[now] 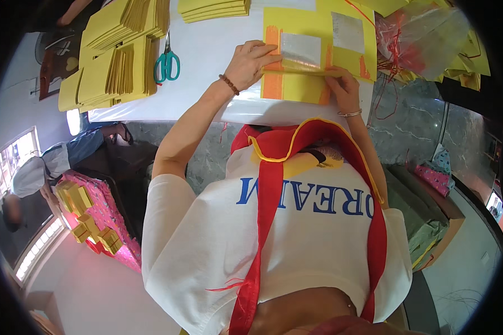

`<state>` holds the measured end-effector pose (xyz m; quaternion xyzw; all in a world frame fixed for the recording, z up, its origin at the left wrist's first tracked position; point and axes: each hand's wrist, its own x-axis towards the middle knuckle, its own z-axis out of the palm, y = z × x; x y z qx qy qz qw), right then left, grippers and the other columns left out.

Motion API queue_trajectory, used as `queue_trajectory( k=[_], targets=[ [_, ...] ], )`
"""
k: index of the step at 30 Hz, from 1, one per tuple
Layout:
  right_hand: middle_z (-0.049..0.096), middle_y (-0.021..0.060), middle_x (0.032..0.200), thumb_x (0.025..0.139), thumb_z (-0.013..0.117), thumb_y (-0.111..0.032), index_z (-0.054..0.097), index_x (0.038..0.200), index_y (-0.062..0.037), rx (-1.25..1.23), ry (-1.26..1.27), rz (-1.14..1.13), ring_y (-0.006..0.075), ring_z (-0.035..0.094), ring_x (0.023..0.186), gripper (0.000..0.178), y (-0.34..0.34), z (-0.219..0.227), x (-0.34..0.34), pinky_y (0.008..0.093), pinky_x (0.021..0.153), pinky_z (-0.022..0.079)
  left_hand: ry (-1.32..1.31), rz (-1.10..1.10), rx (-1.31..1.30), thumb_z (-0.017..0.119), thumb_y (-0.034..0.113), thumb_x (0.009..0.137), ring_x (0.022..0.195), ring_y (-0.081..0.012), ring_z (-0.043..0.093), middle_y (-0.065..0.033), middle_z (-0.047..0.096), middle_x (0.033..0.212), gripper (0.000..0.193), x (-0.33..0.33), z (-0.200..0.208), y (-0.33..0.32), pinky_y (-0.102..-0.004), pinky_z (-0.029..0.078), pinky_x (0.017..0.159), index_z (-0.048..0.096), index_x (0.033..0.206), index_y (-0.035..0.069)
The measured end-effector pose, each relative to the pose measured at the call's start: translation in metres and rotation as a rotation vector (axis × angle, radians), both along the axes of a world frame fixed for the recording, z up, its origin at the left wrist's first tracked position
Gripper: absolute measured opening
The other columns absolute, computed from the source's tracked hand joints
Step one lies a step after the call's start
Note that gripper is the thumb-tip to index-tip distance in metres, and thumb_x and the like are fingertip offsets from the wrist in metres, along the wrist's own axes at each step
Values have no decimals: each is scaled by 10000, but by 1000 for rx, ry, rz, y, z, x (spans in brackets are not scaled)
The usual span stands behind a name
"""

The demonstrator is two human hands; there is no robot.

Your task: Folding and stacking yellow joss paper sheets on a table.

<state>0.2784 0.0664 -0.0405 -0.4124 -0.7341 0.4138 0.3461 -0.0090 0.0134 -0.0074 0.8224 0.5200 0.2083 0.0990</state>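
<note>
A yellow paper sheet (pixel 302 88) with orange bands lies in front of me on the white-covered table (pixel 218 61). A raised fold or edge runs across it between my hands. Above that edge is a silver foil rectangle (pixel 300 49). My left hand (pixel 251 62), with a beaded bracelet on its wrist, has its fingers stretched over the left orange band. Its thumb is mostly hidden. At the right end of the edge, my right hand (pixel 345 89) pinches the paper between thumb and fingers. A second silver rectangle (pixel 348 32) shows at the upper right.
Teal-handled scissors (pixel 167 66) lie to the left, beside thick stacks of folded yellow paper (pixel 117 70). Another yellow stack (pixel 212 8) sits at the far edge. A clear plastic bag (pixel 422 39) with red string is at the right. Yellow bundles (pixel 86 220) rest on pink cloth at lower left.
</note>
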Motion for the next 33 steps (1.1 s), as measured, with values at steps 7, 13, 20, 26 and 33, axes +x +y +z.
queue_trajectory(
  k=[7,13,20,26,33],
  targets=[
    [623,38,1053,704,653,-159,628,981,-174,637,-364,67,208,534,1058,279,-20,37,-2,356,874,329,55,-167,115,509,11,700,1043,-267,510,-67,549,1169,452,3,27,-28,-357,413,864,581,1128,139],
    [632,30,1016,772,614,-148,629,966,-142,374,-296,280,184,572,980,195,-27,28,8,341,815,363,-213,-96,-29,545,44,743,902,-248,571,-89,624,937,300,14,22,-47,-334,457,781,608,1031,98],
    [641,96,919,799,606,-164,557,1100,-50,-370,-8,-66,214,626,824,326,-27,33,-20,309,665,464,-557,470,-664,587,262,836,534,-215,524,-122,569,630,260,20,12,-24,-343,423,532,619,949,30],
    [578,3,748,802,628,-115,456,1300,-93,-247,-88,-29,41,449,576,527,-18,25,-18,205,528,391,-877,480,-558,620,171,811,661,-152,613,-111,652,779,343,22,-18,-17,-281,474,613,537,1100,5],
    [531,-24,684,777,638,-138,503,1271,-136,-217,-138,-93,38,387,553,512,-14,25,-23,196,504,354,-864,539,-648,637,175,793,699,-190,632,-145,654,805,602,21,-17,-8,-302,485,648,330,1291,33]
  ],
)
